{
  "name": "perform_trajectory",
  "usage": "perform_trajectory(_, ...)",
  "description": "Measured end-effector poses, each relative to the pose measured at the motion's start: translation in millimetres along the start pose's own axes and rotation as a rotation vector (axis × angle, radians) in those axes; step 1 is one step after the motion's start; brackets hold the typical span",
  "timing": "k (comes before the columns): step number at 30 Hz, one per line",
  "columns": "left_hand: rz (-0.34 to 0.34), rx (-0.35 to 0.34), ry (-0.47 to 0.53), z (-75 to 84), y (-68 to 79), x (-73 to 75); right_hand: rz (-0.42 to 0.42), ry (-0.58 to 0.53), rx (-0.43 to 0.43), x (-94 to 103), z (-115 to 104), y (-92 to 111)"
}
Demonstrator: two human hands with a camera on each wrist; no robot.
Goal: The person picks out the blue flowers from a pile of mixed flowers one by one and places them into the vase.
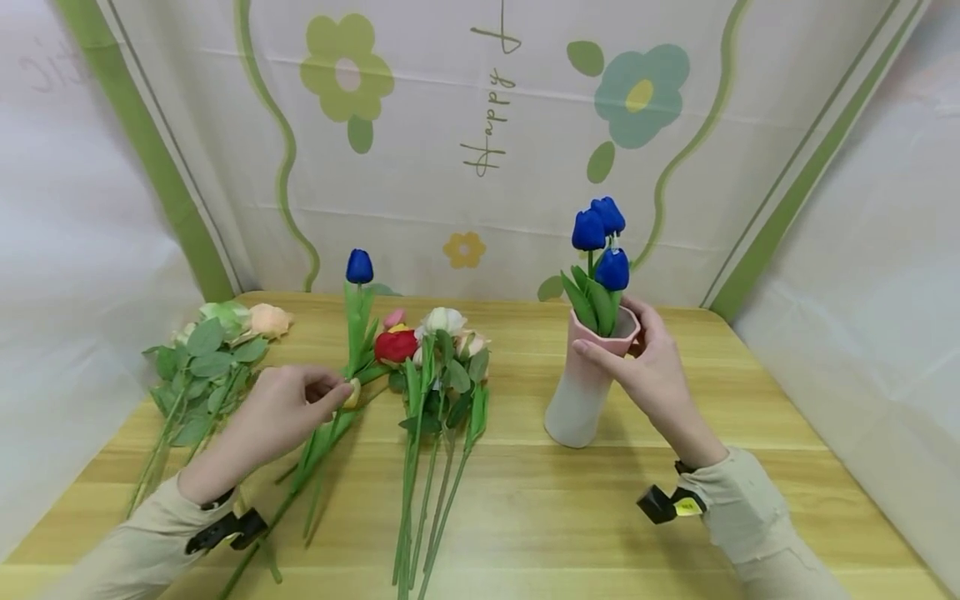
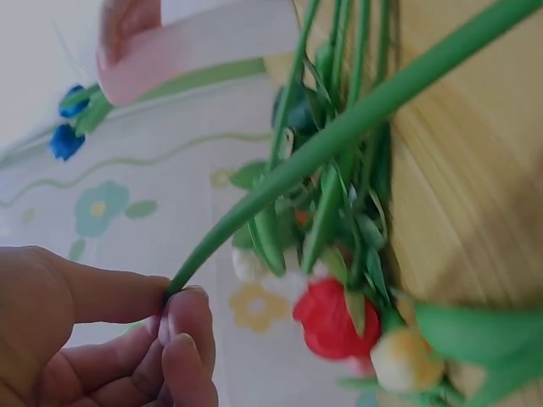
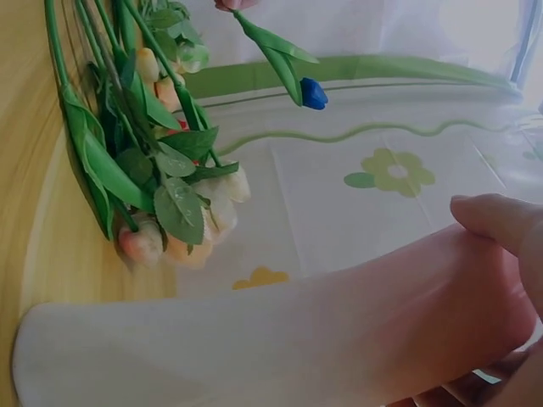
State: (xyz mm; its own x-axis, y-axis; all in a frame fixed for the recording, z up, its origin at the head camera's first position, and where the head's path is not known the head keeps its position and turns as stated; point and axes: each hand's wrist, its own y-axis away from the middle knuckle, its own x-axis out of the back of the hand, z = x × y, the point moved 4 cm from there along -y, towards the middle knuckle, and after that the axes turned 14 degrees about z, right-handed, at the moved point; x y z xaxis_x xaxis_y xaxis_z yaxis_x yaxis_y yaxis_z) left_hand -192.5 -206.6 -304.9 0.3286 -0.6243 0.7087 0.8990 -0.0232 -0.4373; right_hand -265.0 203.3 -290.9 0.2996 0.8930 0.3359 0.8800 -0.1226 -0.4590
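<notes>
My left hand (image 1: 281, 412) pinches the green stem (image 2: 331, 136) of a blue tulip (image 1: 360, 267) between thumb and fingertips. The bloom stands upright above the hand in the head view. On the right, my right hand (image 1: 648, 367) grips a pink-and-white vase (image 1: 581, 400) around its pink rim, with the thumb on the near side. The vase leans slightly, its base at the table. Several blue tulips (image 1: 588, 231) with green leaves stand in it; their lower stems are hidden inside. In the right wrist view the vase (image 3: 195, 352) fills the lower part.
A mixed bunch with a red rose (image 1: 396, 346) and a white flower (image 1: 441, 321) lies mid-table, stems toward me. Leafy pale roses (image 1: 268, 321) lie at the left. More green stems (image 1: 300, 475) lie under my left hand. A printed cloth (image 1: 420, 192) hangs behind the wooden table (image 1: 525, 517).
</notes>
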Motion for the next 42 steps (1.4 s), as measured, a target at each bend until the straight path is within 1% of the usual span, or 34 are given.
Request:
perform_trajectory(3, 0.003, 0.013, 0.032, 7.4, 0.9, -7.7, -0.027, -0.028, -0.011, 0.9, 1, -1)
perform_trajectory(6, 0.021, -0.003, 0.054, 15.1, 0.4, -13.9, -0.044, -0.065, -0.024, 2.8, 0, -2)
perform_trajectory(8, 0.036, -0.014, 0.066, 20.0, -0.1, -16.9, -0.04, -0.088, -0.021, 4.3, -3, -2)
perform_trajectory(11, 0.055, -0.022, 0.09, 26.0, -0.7, -20.5, -0.005, -0.124, -0.002, 7.7, -9, -3)
perform_trajectory(14, 0.067, -0.028, 0.105, 30.1, -1.1, -24.0, 0.069, -0.127, 0.044, 13.3, -17, -3)
perform_trajectory(16, 0.07, -0.033, 0.115, 32.2, -1.5, -26.5, 0.132, -0.115, 0.091, 17.7, -22, -3)
perform_trajectory(18, 0.073, -0.035, 0.122, 34.0, -2.1, -29.0, 0.206, -0.097, 0.159, 21.6, -28, -1)
perform_trajectory(22, 0.078, -0.033, 0.148, 37.9, -3.2, -32.5, 0.346, -0.087, 0.333, 24.1, -45, 8)
perform_trajectory(24, 0.082, -0.036, 0.166, 40.4, -3.7, -33.9, 0.394, -0.082, 0.418, 22.6, -57, 14)
perform_trajectory(26, 0.085, -0.039, 0.187, 43.2, -4.2, -35.4, 0.418, -0.085, 0.483, 20.0, -70, 21)
perform_trajectory(29, 0.09, -0.052, 0.214, 47.8, -5.3, -38.6, 0.412, -0.096, 0.531, 16.0, -87, 30)
perform_trajectory(33, 0.096, -0.075, 0.25, 54.2, -6.2, -42.5, 0.377, -0.145, 0.554, 10.6, -101, 36)
perform_trajectory(35, 0.098, -0.084, 0.266, 57.5, -6.6, -43.6, 0.347, -0.18, 0.549, 5.8, -100, 37)
perform_trajectory(38, 0.108, -0.098, 0.285, 64.2, -7.2, -45.8, 0.29, -0.234, 0.526, -3.8, -93, 35)
perform_trajectory(42, 0.11, -0.117, 0.331, 74.9, -6.1, -50.0, 0.203, -0.271, 0.483, -16.3, -86, 35)
